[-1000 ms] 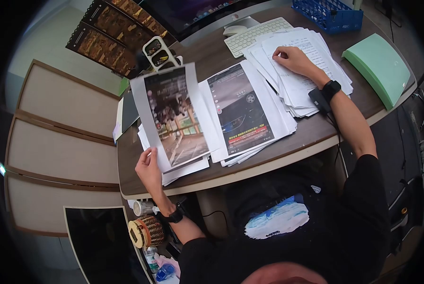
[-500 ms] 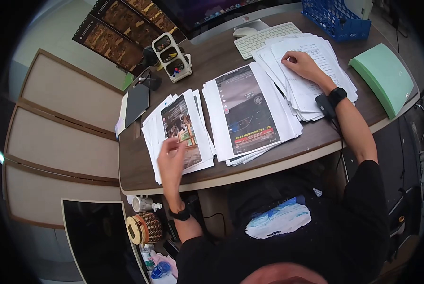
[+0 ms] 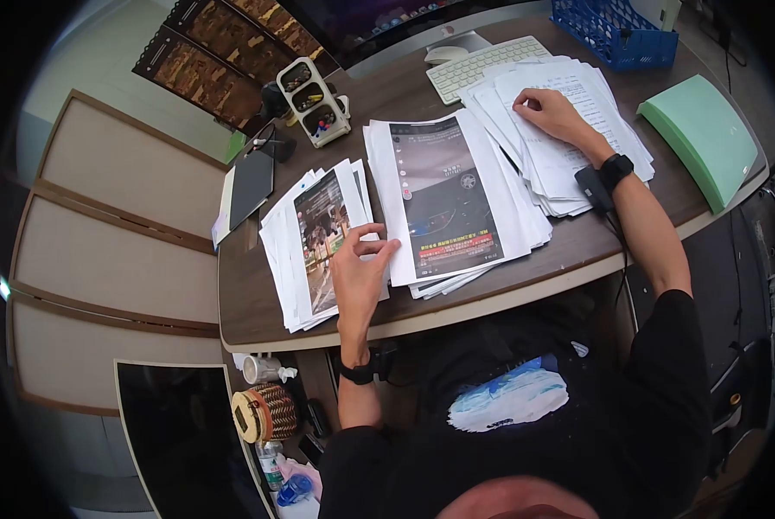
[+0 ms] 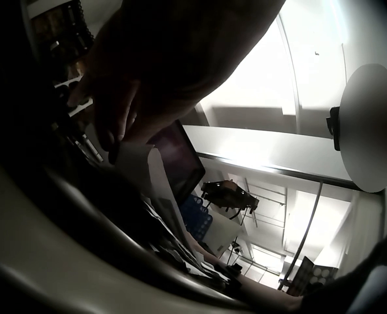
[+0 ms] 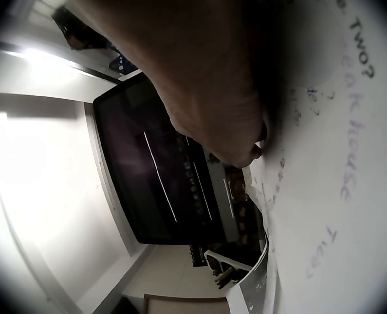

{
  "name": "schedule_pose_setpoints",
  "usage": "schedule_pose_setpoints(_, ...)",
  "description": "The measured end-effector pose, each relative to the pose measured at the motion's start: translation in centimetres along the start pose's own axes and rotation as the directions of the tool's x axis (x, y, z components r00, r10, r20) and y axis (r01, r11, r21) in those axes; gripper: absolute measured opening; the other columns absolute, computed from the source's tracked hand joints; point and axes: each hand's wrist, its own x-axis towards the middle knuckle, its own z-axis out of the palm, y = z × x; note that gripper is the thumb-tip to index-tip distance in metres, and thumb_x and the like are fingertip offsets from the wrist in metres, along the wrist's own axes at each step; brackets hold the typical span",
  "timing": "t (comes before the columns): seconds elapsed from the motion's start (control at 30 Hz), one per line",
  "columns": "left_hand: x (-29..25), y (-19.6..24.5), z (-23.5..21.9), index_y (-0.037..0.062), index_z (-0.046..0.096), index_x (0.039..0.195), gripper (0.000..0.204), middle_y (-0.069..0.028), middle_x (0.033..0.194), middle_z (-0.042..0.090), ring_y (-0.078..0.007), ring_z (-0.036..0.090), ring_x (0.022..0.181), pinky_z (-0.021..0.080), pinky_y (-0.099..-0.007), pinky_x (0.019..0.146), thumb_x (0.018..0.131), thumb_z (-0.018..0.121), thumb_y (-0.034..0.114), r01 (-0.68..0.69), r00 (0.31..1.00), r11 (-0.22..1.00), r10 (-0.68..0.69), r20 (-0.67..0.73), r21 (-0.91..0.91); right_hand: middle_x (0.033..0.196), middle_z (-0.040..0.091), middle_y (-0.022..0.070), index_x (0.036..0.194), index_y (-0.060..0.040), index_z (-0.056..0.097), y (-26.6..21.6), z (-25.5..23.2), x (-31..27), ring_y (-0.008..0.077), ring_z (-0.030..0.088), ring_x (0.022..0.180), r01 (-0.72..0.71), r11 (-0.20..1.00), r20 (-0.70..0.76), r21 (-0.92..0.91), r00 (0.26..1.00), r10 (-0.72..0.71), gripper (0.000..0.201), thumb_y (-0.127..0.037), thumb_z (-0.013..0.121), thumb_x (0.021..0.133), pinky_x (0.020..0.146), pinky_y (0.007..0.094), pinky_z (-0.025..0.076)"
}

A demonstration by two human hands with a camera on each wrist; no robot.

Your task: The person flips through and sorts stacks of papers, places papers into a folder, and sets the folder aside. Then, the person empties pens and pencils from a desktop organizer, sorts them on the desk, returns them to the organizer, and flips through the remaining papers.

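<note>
At the left edge of the middle paper stack, my left hand (image 3: pixel 360 270) pinches the top printed sheet (image 3: pixel 446 203), which carries a dark phone-screen picture. The left wrist view shows that sheet (image 4: pixel 155 171) bent up at the fingertips. Just left lies another paper stack (image 3: pixel 318 242), topped by a printed picture and partly covered by the left hand. My right hand (image 3: pixel 553 115) rests idle on the right-hand stack of written pages (image 3: pixel 608 112), its fingers loosely curled and holding nothing. Handwriting on the page (image 5: pixel 324 190) shows close up in the right wrist view.
Behind the stacks stand a white pen organizer (image 3: pixel 314 102), a keyboard (image 3: pixel 487 69), a mouse (image 3: pixel 446 54) and a monitor (image 3: pixel 387 22). A blue basket (image 3: pixel 616 39) is at the back right, a green curved object (image 3: pixel 707 138) at the right, and a black folder (image 3: pixel 247 189) at the far left.
My left hand laid a printed sheet on the left stack and let it go, then moved right to pinch the middle stack's top sheet. The right hand stayed on its pages.
</note>
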Motion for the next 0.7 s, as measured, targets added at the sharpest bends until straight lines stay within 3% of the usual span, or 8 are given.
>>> schedule_pose_setpoints(0.07, 0.0, -0.3, -0.5, 0.0034, 0.075, 0.121, 0.033, -0.0157, 0.093, 0.084, -0.0158, 0.076, 0.081, 0.056, -0.0328, 0.076, 0.092, 0.086, 0.014, -0.026, 1.000, 1.000, 0.026, 0.003, 0.005, 0.093, 0.078, 0.0173, 0.114, -0.0056, 0.080, 0.1, 0.0, 0.3, 0.0313, 0.074, 0.086, 0.035, 0.999, -0.029, -0.004, 0.999, -0.035, 0.027, -0.026, 0.070, 0.099, 0.083, 0.0425, 0.056)
schedule_pose_setpoints(0.2, 0.0, -0.7, -1.0, 0.0041, 0.065, 0.130, 0.037, -0.0177, 0.094, 0.084, -0.0164, 0.075, 0.082, 0.054, -0.0318, 0.079, 0.098, 0.080, 0.012, 0.065, 0.997, 0.991, -0.058, 0.059, -0.120, 0.094, 0.078, 0.0170, 0.115, -0.0063, 0.080, -0.4, -0.6, 0.2, 0.0307, 0.074, 0.088, -0.053, 0.999, 0.044, -0.003, 0.998, 0.053, 0.027, -0.027, 0.071, 0.100, 0.084, 0.0422, 0.056)
schedule_pose_setpoints(0.33, -1.0, 0.0, -1.4, 0.0060, 0.059, 0.136, 0.032, -0.0228, 0.092, 0.081, -0.0270, 0.076, 0.077, 0.054, -0.0361, 0.073, 0.105, 0.068, 0.012, -0.036, 0.998, 0.999, 0.034, 0.052, 0.032, 0.094, 0.078, 0.0163, 0.115, -0.0065, 0.080, 0.1, 0.0, 0.0, 0.0306, 0.073, 0.088, -0.022, 1.000, 0.012, -0.010, 1.000, 0.022, 0.027, -0.027, 0.071, 0.100, 0.084, 0.0422, 0.056)
schedule_pose_setpoints(0.4, -1.1, -0.2, -1.7, 0.0072, 0.059, 0.136, 0.030, -0.0233, 0.092, 0.081, -0.0287, 0.075, 0.073, 0.053, -0.0372, 0.068, 0.107, 0.066, 0.012, -0.179, 0.977, 0.961, 0.198, -0.074, 0.211, 0.093, 0.078, 0.0161, 0.115, -0.0066, 0.080, 0.0, -0.1, 0.3, 0.0307, 0.073, 0.087, 0.003, 1.000, -0.015, -0.013, 1.000, -0.004, 0.028, -0.028, 0.071, 0.100, 0.083, 0.0424, 0.056)
schedule_pose_setpoints(0.43, -1.2, 0.0, -2.2, 0.0078, 0.061, 0.133, 0.026, -0.0209, 0.090, 0.081, -0.0217, 0.073, 0.069, 0.054, -0.0366, 0.067, 0.108, 0.064, 0.010, -0.143, 0.979, 0.957, 0.174, -0.108, 0.251, 0.093, 0.078, 0.0161, 0.115, -0.0066, 0.080, -0.2, -0.1, 0.2, 0.0308, 0.073, 0.087, -0.017, 1.000, 0.004, -0.009, 1.000, 0.017, 0.028, -0.029, 0.070, 0.100, 0.083, 0.0427, 0.056)
schedule_pose_setpoints(0.47, -0.9, -0.3, -2.7, 0.0078, 0.061, 0.133, 0.026, -0.0209, 0.090, 0.081, -0.0217, 0.073, 0.069, 0.054, -0.0366, 0.067, 0.108, 0.064, 0.010, -0.150, 0.978, 0.957, 0.181, -0.106, 0.248, 0.093, 0.078, 0.0160, 0.115, -0.0066, 0.080, -0.2, -0.3, 0.2, 0.0310, 0.073, 0.086, -0.039, 0.999, 0.024, -0.007, 0.999, 0.039, 0.029, -0.030, 0.070, 0.100, 0.082, 0.0430, 0.056)
schedule_pose_setpoints(0.57, -0.8, -0.5, -5.0, 0.0058, 0.067, 0.126, 0.018, -0.0151, 0.084, 0.080, -0.0083, 0.065, 0.073, 0.054, -0.0320, 0.069, 0.108, 0.064, 0.009, 0.016, 0.968, 0.999, -0.026, -0.249, -0.039, 0.093, 0.078, 0.0158, 0.115, -0.0067, 0.080, -0.6, -0.4, 0.1, 0.0308, 0.072, 0.086, -0.053, 0.998, 0.013, -0.029, 0.998, 0.053, 0.029, -0.029, 0.070, 0.100, 0.082, 0.0428, 0.056)
schedule_pose_setpoints(0.7, -0.3, -5.8, -9.7, 0.0028, 0.068, 0.124, 0.019, -0.0141, 0.083, 0.079, -0.0097, 0.067, 0.077, 0.054, -0.0312, 0.074, 0.107, 0.067, 0.010, -0.037, 0.906, 0.998, 0.055, -0.420, 0.052, 0.093, 0.078, 0.0157, 0.114, -0.0068, 0.080, -0.2, -0.3, 0.2, 0.0306, 0.073, 0.086, -0.032, 0.999, 0.018, -0.029, 0.999, 0.032, 0.028, -0.029, 0.070, 0.099, 0.083, 0.0424, 0.056)
